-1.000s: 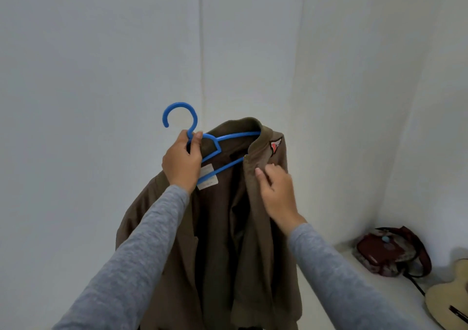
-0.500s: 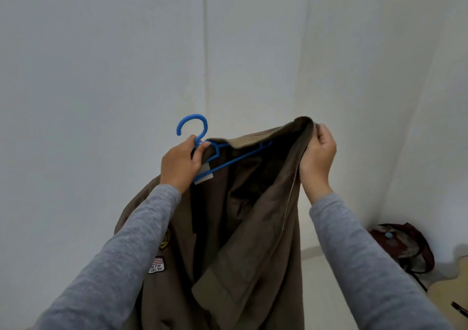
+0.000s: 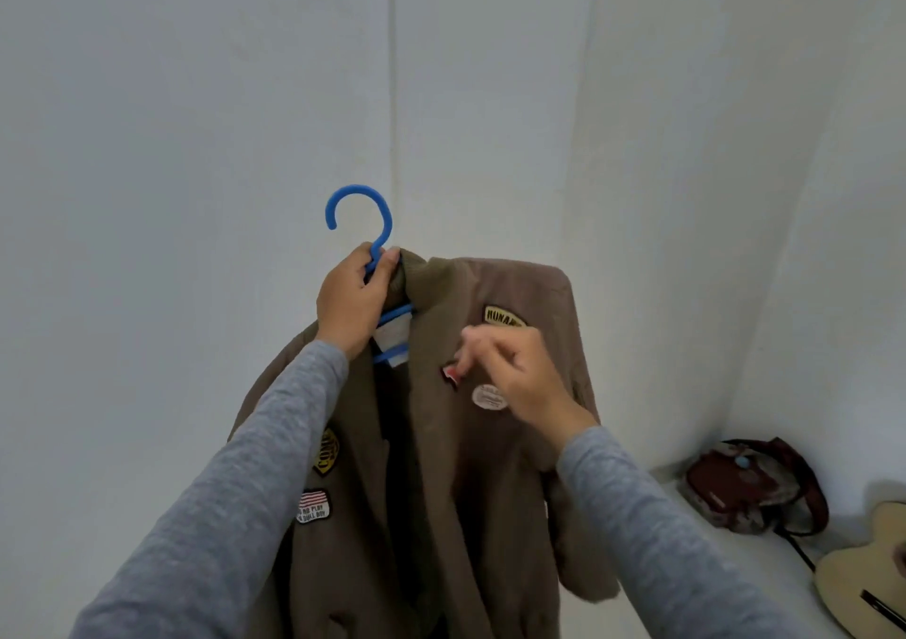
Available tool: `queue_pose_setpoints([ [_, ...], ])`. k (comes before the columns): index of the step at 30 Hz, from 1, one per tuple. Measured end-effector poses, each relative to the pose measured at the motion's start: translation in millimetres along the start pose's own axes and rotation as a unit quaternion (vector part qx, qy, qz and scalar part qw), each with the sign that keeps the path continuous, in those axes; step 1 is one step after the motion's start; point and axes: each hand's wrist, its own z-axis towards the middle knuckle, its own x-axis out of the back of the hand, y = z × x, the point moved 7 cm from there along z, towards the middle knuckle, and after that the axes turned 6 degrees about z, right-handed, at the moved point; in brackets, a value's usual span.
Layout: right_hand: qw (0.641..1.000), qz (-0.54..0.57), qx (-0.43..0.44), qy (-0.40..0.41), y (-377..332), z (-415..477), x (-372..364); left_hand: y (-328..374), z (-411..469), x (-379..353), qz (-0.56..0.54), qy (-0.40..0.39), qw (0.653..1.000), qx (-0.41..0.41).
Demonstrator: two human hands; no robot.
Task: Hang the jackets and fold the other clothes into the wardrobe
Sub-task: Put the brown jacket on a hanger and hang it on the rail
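Jacket (image 3: pixel 490 491) on blue hanger (image 3: pixel 360 191), frame ctr; left hand (image 3: pixel 350 300) grips hanger neck, right hand (image 3: pixel 510 373) blurred, grip unclear. Prob. not yet hung; folding pending.

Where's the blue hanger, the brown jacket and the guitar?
hanger (image 3: pixel 360 190), head view, top of its hook.
jacket (image 3: pixel 490 491), head view, its front panel.
guitar (image 3: pixel 853 574), head view, its pale body.
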Motion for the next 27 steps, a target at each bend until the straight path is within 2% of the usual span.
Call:
queue_pose_setpoints([
  [1, 0.995, -0.011, -0.006, 0.098, 2.9, 1.2, 20.1, -0.4, -1.5, -0.6, -0.014, -0.013, 1.000, -0.008],
  [3, 0.955, -0.044, -0.026, 0.294, 8.5, -1.9, 61.3, -4.7, -2.1, -1.1, -0.032, -0.031, 0.999, -0.008],
  [4, 0.932, -0.062, -0.046, 0.355, 13.1, -4.8, 77.7, -7.9, -2.1, -0.7, -0.043, -0.036, 0.998, -0.001],
  [5, 0.921, -0.074, -0.083, 0.373, 23.5, -5.4, 87.7, -10.9, -2.2, 0.0, -0.056, -0.038, 0.998, 0.010],
  [8, 0.931, -0.064, -0.240, 0.268, 70.7, -6.7, 83.8, -20.6, -2.4, 3.4, -0.101, -0.039, 0.993, 0.055],
  [9, 0.934, -0.063, -0.270, 0.227, 82.8, -9.0, 76.2, -22.5, -2.5, 4.1, -0.114, -0.042, 0.991, 0.064],
  [11, 0.938, -0.071, -0.277, 0.197, 93.4, -12.5, 68.5, -22.9, -2.2, 5.0, -0.127, -0.048, 0.988, 0.067],
  [15, 0.943, -0.089, -0.227, 0.227, 86.8, -12.8, 75.4, -17.9, -1.4, 7.0, -0.124, -0.055, 0.990, 0.045],
  [21, 0.910, -0.155, -0.178, 0.341, 70.6, -9.3, 110.7, -1.6, -4.2, 2.7, -0.106, -0.116, 0.988, -0.003],
  [23, 0.904, -0.163, -0.205, 0.337, 74.4, -4.5, 118.8, 0.0, -5.9, 1.6, -0.111, -0.137, 0.984, 0.003],
  [27, 0.904, -0.171, -0.287, 0.268, 86.3, 3.3, 115.1, 1.4, -4.4, 1.3, -0.121, -0.137, 0.983, 0.014],
])
